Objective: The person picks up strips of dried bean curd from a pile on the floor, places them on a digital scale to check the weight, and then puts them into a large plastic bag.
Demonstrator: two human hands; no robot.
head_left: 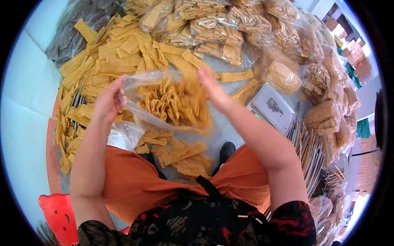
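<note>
Between my hands, a clear plastic bag (154,119) lies on its side above my knees. Folded yellow-brown dried strips (172,98), perhaps tofu skin, fill it, their folds facing me. My left hand (111,98) has its fingers curled at the bag's left edge. On the far right side of the bundle, my right hand (212,88) is smeared by motion; its fingers are hard to make out, and whether it touches the bag cannot be seen. Flat strips (123,49) of the same kind are heaped beyond the bag. More loose strips (184,156) lie between my feet.
A flat scale (273,107) with a dark smudge stands at the right. Filled clear bags (283,71) pile up at the back and right, near a bundle of thin rods (305,153). A white plastic sheet (123,137) sits by my left knee, a red stool (59,215) at lower left.
</note>
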